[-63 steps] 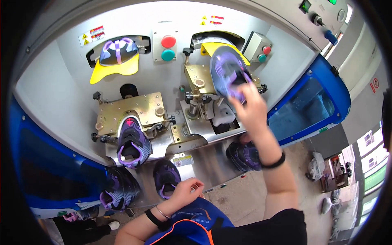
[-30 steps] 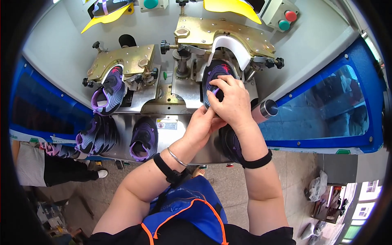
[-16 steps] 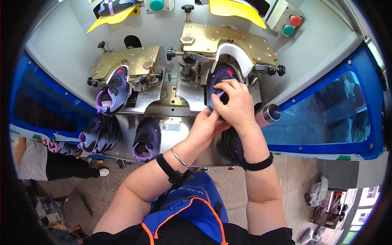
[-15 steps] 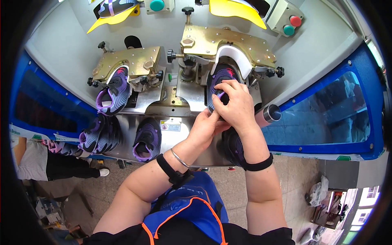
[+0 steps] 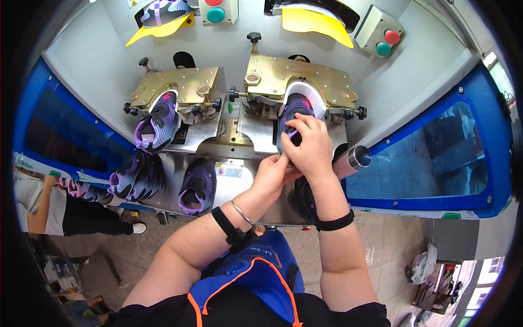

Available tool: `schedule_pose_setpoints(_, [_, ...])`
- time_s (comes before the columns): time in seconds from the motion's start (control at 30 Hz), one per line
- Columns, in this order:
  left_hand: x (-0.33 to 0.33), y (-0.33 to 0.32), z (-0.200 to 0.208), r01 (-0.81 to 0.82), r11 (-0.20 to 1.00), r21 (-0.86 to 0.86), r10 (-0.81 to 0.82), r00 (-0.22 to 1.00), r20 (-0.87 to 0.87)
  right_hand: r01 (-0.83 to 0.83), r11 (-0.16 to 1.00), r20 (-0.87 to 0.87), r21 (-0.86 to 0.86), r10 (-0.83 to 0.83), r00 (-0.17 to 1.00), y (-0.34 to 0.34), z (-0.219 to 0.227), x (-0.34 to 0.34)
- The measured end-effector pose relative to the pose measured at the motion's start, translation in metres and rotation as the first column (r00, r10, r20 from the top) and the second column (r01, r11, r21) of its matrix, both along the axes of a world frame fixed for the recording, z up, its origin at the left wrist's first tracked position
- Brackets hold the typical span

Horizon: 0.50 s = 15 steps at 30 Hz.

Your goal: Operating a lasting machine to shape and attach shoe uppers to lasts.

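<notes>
A dark shoe with purple wavy lines [image 5: 291, 110] sits toe-first in the right machine station, its toe inside a white curved pad [image 5: 316, 97] under a brass plate [image 5: 297, 76]. A red light pattern falls on its toe. My right hand [image 5: 311, 144] is closed on the shoe's top and collar, fingers bent over the opening. My left hand [image 5: 271, 177] is closed at its heel end, below the right hand; the heel is mostly hidden by my hands. In the left station a similar shoe [image 5: 158, 128] rests under another brass plate [image 5: 177, 84].
One shoe [image 5: 197, 186] lies on the metal ledge, with several more [image 5: 139, 177] stacked to its left. By my right wrist is a pink bottle [image 5: 351, 162] with a metal lid. Button boxes [image 5: 379, 31] and yellow guards [image 5: 316, 24] are above. Another person [image 5: 76, 212] stands at far left.
The right brass plate and white pad have come down closer around the shoe's toe. Both hands keep their hold on the shoe. The whole view has shifted slightly.
</notes>
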<state>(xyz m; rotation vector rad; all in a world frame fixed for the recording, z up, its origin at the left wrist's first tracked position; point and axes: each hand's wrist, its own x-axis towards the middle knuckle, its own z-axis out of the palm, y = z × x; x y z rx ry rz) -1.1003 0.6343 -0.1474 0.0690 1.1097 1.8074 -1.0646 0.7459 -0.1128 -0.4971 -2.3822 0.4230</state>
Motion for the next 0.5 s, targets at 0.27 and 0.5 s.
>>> schedule_pose_setpoints(0.27, [-0.002, 0.000, -0.020, 0.000, 1.000, 0.010, 0.000, 1.000, -0.022, 0.003, 1.000, -0.038, -0.016, -0.004, 0.999, -0.002, -0.009, 0.000])
schedule_pose_setpoints(0.5, [-0.003, -0.004, -0.027, 0.094, 0.992, -0.082, -0.100, 0.992, -0.071, -0.016, 1.000, -0.055, 0.009, 0.017, 0.998, -0.002, -0.011, 0.006])
